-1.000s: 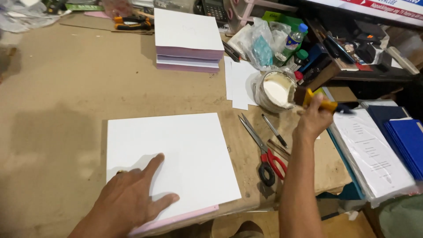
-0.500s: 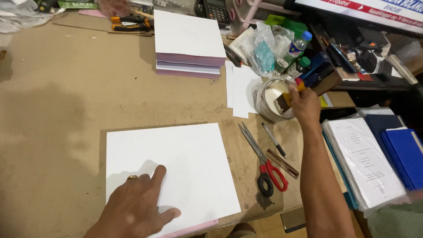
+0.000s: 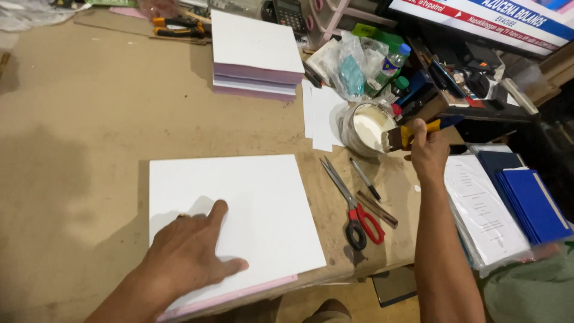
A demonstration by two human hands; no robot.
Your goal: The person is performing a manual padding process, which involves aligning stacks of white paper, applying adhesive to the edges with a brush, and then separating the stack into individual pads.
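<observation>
My left hand [image 3: 192, 250] lies flat, fingers spread, on a white square sheet [image 3: 251, 197] that tops a thin stack with a pink edge at the table's near side. My right hand [image 3: 428, 151] grips a paintbrush [image 3: 405, 135] with a yellow and blue handle. Its bristles rest at the rim of an open tub of white glue [image 3: 369, 127]. Red-handled scissors [image 3: 355, 208] lie on the table between the sheet and my right arm.
A stack of white and pink sheets [image 3: 256, 55] stands at the back. Loose white papers [image 3: 321, 113], plastic bags and bottles [image 3: 371, 63] crowd around the tub. A pen [image 3: 366, 179] lies by the scissors. Printed papers [image 3: 481, 209] and blue covers [image 3: 531, 200] lie on the right.
My right hand has moved the brush from the right side over to the glue tub's rim. My left hand stays pressed on the white sheet.
</observation>
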